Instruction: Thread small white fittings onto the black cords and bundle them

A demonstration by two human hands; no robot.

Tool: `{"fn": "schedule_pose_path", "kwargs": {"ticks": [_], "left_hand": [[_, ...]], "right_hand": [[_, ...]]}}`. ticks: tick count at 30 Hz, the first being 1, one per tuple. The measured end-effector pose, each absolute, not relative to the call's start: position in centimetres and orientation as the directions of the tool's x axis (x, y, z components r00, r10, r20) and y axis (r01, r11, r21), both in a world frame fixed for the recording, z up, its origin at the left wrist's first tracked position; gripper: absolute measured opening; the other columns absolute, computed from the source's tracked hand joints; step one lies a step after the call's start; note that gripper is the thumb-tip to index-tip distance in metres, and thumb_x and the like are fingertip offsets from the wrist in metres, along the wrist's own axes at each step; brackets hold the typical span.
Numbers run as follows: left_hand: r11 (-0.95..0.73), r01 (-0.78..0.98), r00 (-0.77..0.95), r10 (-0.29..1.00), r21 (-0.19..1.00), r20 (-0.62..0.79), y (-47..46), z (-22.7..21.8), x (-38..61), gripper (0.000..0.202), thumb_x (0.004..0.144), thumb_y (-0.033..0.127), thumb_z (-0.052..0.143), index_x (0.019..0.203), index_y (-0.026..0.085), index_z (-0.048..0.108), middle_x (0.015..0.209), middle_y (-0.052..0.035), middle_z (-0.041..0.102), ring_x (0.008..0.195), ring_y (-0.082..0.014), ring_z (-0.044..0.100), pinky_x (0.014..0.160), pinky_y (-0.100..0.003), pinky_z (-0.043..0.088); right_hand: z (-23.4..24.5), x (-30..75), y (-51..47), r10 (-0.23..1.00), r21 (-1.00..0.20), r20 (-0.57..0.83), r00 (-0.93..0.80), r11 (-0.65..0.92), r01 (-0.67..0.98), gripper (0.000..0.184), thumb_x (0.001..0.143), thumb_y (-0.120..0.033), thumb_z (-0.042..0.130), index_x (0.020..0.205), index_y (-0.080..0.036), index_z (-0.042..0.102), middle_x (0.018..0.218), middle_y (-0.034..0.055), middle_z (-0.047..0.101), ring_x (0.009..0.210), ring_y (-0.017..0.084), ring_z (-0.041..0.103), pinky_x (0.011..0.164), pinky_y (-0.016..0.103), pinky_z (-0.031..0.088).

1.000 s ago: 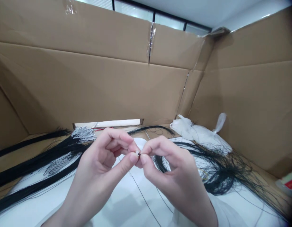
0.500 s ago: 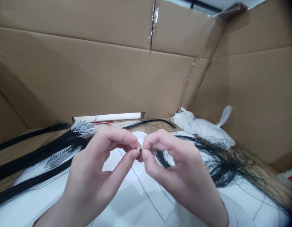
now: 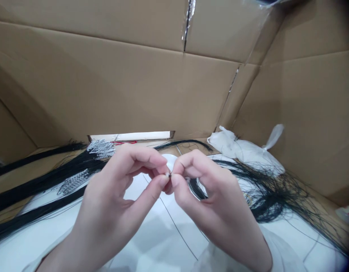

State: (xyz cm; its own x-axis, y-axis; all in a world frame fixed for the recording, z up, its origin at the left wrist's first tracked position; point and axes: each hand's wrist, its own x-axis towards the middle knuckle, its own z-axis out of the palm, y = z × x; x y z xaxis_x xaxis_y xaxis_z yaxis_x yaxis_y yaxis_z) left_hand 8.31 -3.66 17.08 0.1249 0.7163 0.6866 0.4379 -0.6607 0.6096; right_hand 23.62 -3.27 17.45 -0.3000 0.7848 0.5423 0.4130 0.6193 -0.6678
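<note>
Left hand (image 3: 117, 196) curled nearly closed, thumb and forefinger pinched on a tiny dark bead (image 3: 169, 175) at the tips. Right hand (image 3: 216, 204) curled likewise, thumb and forefinger pinched on the same bead from the other side, fingertips of both hands touching. Bead held in mid-air between the two hands, above the white sheet (image 3: 151, 234), too small for its shape to be made out. Thin black thread (image 3: 177, 230) seen running down from between the fingertips and across the sheet toward the near edge.

Sheet smooth, glossy and white, spread over the work surface. To the left, long bundles of straight black cords (image 3: 35, 185) laid side by side, fine and hair-like, with clusters of small silvery tags (image 3: 100, 148) at their ends. To the right, a loose tangle of black threads (image 3: 270, 196), wiry and looped, spilling toward the corner. Behind that tangle, a knotted white plastic bag (image 3: 245, 151), soft and crumpled, contents hidden.

All around, tall walls of plain brown cardboard (image 3: 106, 87), matte, creased, joined with strips of clear tape. A low slot (image 3: 131, 136) cut at the foot of the back wall, bright beyond, with a short red strip (image 3: 125, 142) lying just below it.
</note>
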Motion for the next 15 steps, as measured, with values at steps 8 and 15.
{"fn": "schedule_pose_path", "kwargs": {"ticks": [8,15], "left_hand": [[-0.616,0.464,0.148,0.763,0.637,0.629,-3.39,17.12,8.00,0.020,0.076,0.014,0.060,0.089,0.026,0.051,0.085,0.0040,0.061,0.076,-0.0102,0.062,0.064,-0.016,0.053],[-0.644,0.552,0.136,0.696,0.530,0.705,-3.31,16.47,8.06,0.027,0.076,0.010,0.059,0.094,0.027,0.049,0.089,0.0044,0.060,0.082,-0.0119,0.062,0.073,-0.021,0.052]], "right_hand": [[17.23,23.77,-3.32,0.778,-0.585,0.541,-0.321,0.621,0.521,0.007,0.086,-0.022,0.043,0.081,-0.022,0.047,0.072,-0.0019,0.058,0.061,0.011,0.056,0.055,0.023,0.042],[16.91,23.49,-3.00,0.775,-0.605,0.560,-0.291,0.623,0.496,0.007,0.088,-0.022,0.042,0.084,-0.022,0.048,0.078,-0.0007,0.061,0.068,0.012,0.059,0.058,0.023,0.043]]}}
